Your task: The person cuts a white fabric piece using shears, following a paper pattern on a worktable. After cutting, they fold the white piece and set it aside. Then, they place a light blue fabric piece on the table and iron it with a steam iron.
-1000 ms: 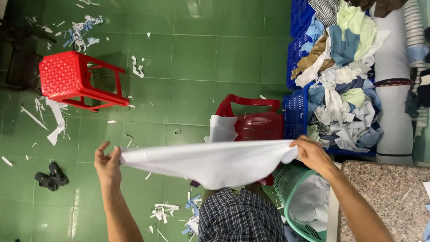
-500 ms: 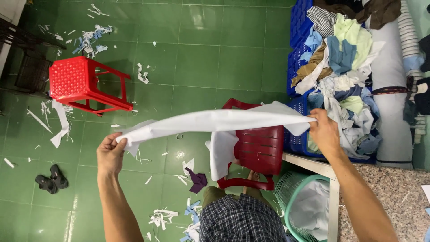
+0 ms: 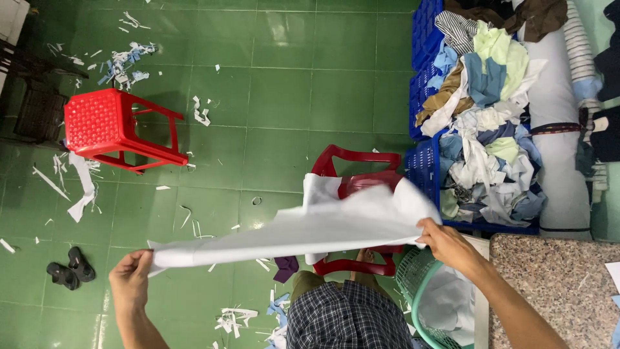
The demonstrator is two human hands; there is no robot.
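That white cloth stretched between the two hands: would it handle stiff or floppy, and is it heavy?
Probably floppy: the white cloth sags and folds between the left hand and right hand, with a loose flap drooping over the dark red chair. Likely light, since each hand seems to hold it by a mere edge pinch. It should drape, not slide or roll.

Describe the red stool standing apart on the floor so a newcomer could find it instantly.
Start at the green tiled floor and look to its upper left. The red stool stands there alone among paper scraps. Unlike the red chair beside the blue crates, it has no backrest and a perforated seat.
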